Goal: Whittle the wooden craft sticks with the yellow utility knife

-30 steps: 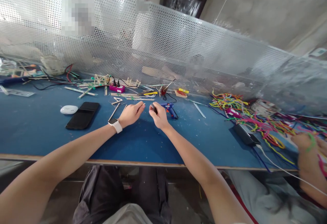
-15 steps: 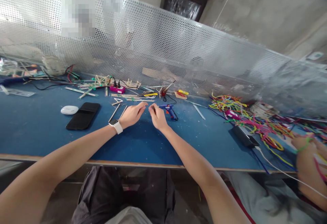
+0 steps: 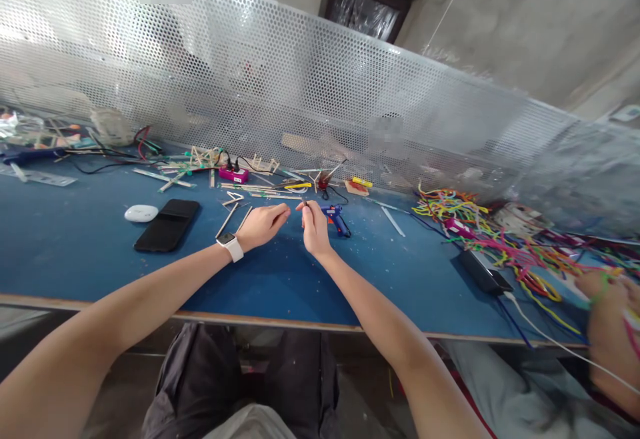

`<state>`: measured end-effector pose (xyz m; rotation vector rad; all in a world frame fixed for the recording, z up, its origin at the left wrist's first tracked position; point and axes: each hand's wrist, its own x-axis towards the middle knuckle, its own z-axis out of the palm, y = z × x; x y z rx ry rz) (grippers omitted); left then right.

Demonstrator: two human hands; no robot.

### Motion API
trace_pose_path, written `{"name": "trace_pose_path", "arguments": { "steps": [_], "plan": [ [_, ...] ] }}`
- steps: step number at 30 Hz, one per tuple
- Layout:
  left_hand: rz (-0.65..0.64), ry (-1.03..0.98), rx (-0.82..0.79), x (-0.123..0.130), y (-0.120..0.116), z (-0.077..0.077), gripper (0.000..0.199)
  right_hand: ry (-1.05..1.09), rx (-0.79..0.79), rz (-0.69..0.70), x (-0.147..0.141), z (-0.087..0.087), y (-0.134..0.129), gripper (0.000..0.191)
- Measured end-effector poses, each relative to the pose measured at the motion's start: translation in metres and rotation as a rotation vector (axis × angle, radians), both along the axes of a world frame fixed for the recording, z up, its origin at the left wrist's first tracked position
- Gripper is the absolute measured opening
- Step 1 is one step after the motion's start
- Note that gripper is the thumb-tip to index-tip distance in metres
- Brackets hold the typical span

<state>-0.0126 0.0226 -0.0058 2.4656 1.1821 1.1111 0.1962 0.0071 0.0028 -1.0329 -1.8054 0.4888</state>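
Observation:
My left hand (image 3: 264, 225), with a white-strapped watch (image 3: 231, 246) at the wrist, is above the blue tabletop, its fingers pressed together and curled downward. What they hold, if anything, is hidden. A short gap away, my right hand (image 3: 315, 227) is closed, thumb against the curled fingers; something small and dark shows at its fingertips, too small to name. Just beyond my right hand lies a blue hot glue gun (image 3: 338, 219), partly covered by it. Thin wooden sticks (image 3: 227, 220) lie beside my left hand, with a small stick frame (image 3: 233, 197) behind them.
A black phone (image 3: 167, 225) and a white case (image 3: 141, 213) lie to the left. Behind are a pink power socket (image 3: 233, 173), a yellow cutter (image 3: 299, 186) and a perforated metal screen (image 3: 300, 85). To the right, colourful pipe cleaners (image 3: 450, 205), a black box (image 3: 484, 272) and another person's hand (image 3: 605, 292).
My hands have moved slightly apart, the right one shifting right and turning a little. The view has shifted slightly. The glue gun stays on the table.

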Motion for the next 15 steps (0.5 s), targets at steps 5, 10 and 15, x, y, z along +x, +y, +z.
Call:
{"name": "trace_pose_path", "arguments": {
  "steps": [5, 10, 15],
  "plan": [
    [0.013, -0.016, 0.047, 0.0003, 0.0026, -0.006, 0.035, -0.006, 0.093, -0.055, -0.002, 0.0015, -0.0013, 0.042],
    [0.051, -0.096, -0.004, -0.0002, 0.0018, -0.007, 0.035, 0.06, 0.092, -0.071, -0.0012, 0.0006, -0.0037, 0.042],
    [-0.093, -0.4, -0.122, 0.0059, 0.002, -0.0057, 0.024, 0.048, 0.109, -0.044, -0.0025, 0.0009, -0.0072, 0.039]
  ]
}}
